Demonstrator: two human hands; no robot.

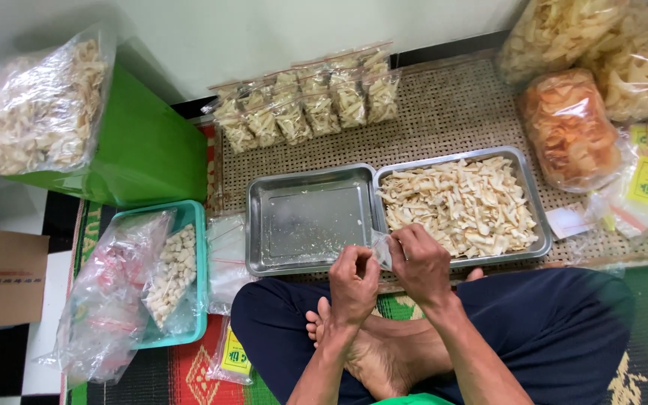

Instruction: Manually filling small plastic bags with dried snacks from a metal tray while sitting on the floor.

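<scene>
The small clear bag (381,251) sits pinched between my left hand (354,281) and right hand (420,262), both clamped on it. I see them just over the near rim of the full snack tray (538,225), beside the empty tray (253,225).

Bright, even indoor light; soft glare on the empty metal tray (305,217) (edges bend slightly), focus sharp throughout.

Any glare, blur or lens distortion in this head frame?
Head view: sharp, evenly lit; soft glare on the empty metal tray and the plastic bag top left; wide-angle bending at the edges; both hands crisp, holding a small clear bag.
</scene>
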